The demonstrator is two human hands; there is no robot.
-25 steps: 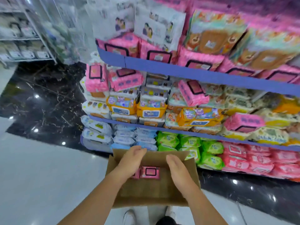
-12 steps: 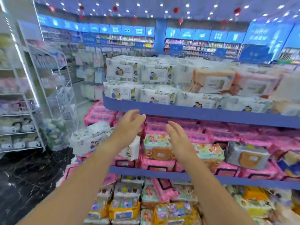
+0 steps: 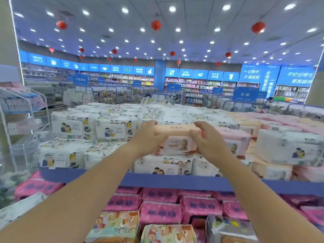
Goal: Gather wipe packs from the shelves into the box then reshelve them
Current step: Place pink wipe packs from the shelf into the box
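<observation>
A peach-pink wipe pack [image 3: 176,139] with a baby picture on its front sits on top of the white packs on the top shelf. My left hand [image 3: 149,135] grips its left end and my right hand [image 3: 208,142] grips its right end, fingers curled over the top edge. White wipe packs [image 3: 112,131] with a cartoon family fill the top shelf around it. The box is out of view.
The blue shelf edge [image 3: 175,181] runs across below my forearms. Dark pink packs [image 3: 160,212] fill the shelf underneath, with colourful bear-print packs [image 3: 115,227] lower down. Pink and peach packs [image 3: 273,170] stack at right. A wire rack [image 3: 22,123] stands at left.
My view rose from the box on the floor to the top shelf. Both hands left the box, reached up empty and now grip a peach-pink pack on the top shelf.
</observation>
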